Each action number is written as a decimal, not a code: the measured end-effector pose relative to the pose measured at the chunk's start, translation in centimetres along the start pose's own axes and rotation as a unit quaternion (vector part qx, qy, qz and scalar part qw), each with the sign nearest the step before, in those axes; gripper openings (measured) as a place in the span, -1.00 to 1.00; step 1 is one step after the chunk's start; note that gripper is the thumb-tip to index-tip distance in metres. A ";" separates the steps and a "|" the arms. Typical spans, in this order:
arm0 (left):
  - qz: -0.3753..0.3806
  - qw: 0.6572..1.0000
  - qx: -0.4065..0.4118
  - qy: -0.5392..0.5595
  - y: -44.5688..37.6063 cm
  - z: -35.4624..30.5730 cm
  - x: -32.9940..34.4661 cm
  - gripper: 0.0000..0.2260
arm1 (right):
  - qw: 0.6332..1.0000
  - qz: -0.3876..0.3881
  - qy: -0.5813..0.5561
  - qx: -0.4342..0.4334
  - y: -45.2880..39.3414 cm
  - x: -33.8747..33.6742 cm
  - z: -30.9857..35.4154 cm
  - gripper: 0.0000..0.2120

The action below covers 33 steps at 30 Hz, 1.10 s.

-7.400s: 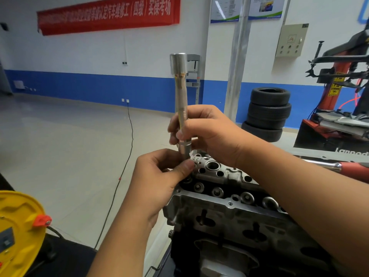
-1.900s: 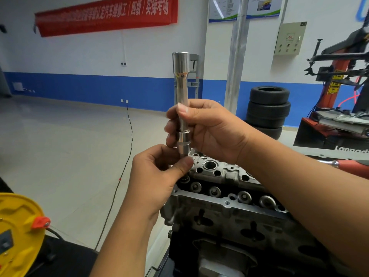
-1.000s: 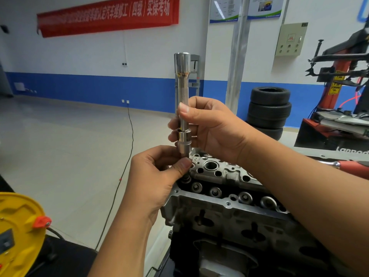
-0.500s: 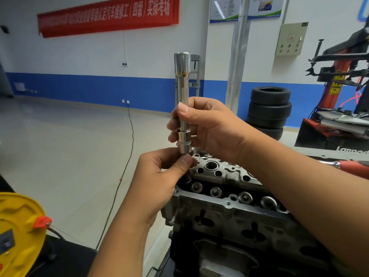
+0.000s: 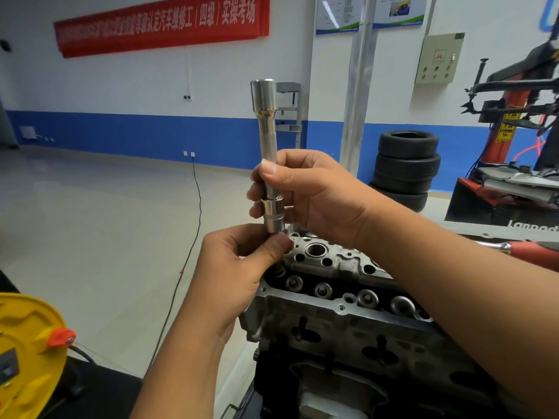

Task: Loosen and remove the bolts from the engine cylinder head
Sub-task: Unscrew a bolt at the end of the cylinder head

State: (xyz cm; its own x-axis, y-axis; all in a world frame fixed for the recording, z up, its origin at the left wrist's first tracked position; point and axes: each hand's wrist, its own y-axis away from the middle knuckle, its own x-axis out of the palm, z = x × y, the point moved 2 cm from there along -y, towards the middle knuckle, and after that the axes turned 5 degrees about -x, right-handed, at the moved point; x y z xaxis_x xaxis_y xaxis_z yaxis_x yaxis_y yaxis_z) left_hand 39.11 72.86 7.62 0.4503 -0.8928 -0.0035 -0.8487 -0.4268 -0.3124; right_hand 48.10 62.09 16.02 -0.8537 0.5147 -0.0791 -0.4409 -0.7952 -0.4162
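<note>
A grey aluminium cylinder head (image 5: pixel 338 309) sits on the engine block at lower centre-right, with bolt holes and valve springs along its top. Above its near-left corner a chrome socket extension (image 5: pixel 267 137) stands upright, with a socket (image 5: pixel 273 217) on its lower end. My right hand (image 5: pixel 314 195) grips the extension's shaft just above the socket. My left hand (image 5: pixel 239 267) pinches something small at the socket's bottom end; its thumb and fingers hide what it is.
A yellow cable reel (image 5: pixel 27 355) is at the lower left. A red-handled wrench (image 5: pixel 526 249) lies behind my right forearm. Stacked tyres (image 5: pixel 405 167), a metal pillar (image 5: pixel 357 95) and a red tyre changer (image 5: pixel 514 137) stand beyond. A black cable (image 5: pixel 193 219) runs across the floor.
The extension and socket have risen slightly from the head since the earliest frame. In the last second both hands have barely moved.
</note>
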 end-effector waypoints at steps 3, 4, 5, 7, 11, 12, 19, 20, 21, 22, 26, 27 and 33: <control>0.027 0.999 -0.016 -0.013 0.1 0.2 0.0 -0.84 | 1.000 -0.003 -0.005 0.003 -0.1 -0.1 0.0 -0.83; 0.021 0.999 -0.016 -0.025 0.1 0.2 0.0 -0.81 | 1.000 -0.002 -0.005 0.004 -0.1 -0.1 0.0 -0.83; 0.010 0.999 -0.013 -0.034 0.0 0.2 0.0 -0.80 | 1.000 0.000 -0.004 0.004 0.0 -0.1 0.0 -0.83; -0.022 0.999 0.005 -0.043 -0.1 0.2 -0.1 -0.82 | 1.000 0.005 0.002 0.003 0.0 0.0 0.0 -0.82; -0.048 0.998 0.028 -0.023 -0.1 0.0 -0.2 -0.89 | 1.000 0.005 0.005 0.005 0.1 0.0 0.0 -0.79; -0.047 0.998 0.026 -0.029 -0.2 0.1 -0.4 -0.86 | 1.000 0.003 0.004 0.006 0.1 0.0 0.0 -0.80; 0.004 0.998 0.015 -0.063 -0.1 0.6 -0.7 -0.77 | 1.000 0.003 0.002 0.011 0.0 -0.1 0.0 -0.83; -0.014 0.997 0.023 -0.066 -0.1 0.4 -0.6 -0.81 | 1.000 0.004 0.002 0.011 0.0 0.0 0.0 -0.83; -0.030 0.997 0.031 -0.061 -0.1 0.2 -0.4 -0.87 | 1.000 0.003 0.003 0.011 0.1 0.0 0.0 -0.83; -0.041 0.997 0.034 -0.048 -0.1 0.2 -0.3 -0.89 | 1.000 0.003 0.003 0.011 0.1 0.0 0.0 -0.83; -0.041 0.998 0.034 -0.044 -0.2 0.1 -0.5 -0.79 | 1.000 0.001 0.007 0.011 0.1 0.0 0.0 -0.81; -0.011 0.999 0.024 -0.044 -0.1 0.2 -0.5 -0.81 | 1.000 0.000 0.008 0.011 0.1 0.0 0.1 -0.80; -0.014 0.998 0.034 -0.056 -0.2 0.2 -0.5 -0.83 | 1.000 0.004 -0.001 0.013 0.1 -0.1 0.0 -0.84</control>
State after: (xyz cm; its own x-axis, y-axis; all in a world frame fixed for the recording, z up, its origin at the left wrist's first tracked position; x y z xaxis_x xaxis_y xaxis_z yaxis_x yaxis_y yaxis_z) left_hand 39.07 73.43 7.44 0.5053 -0.8573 -0.0989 -0.8158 -0.4372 -0.3785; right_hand 48.10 61.99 16.01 -0.8579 0.5077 -0.0799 -0.4412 -0.8072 -0.3921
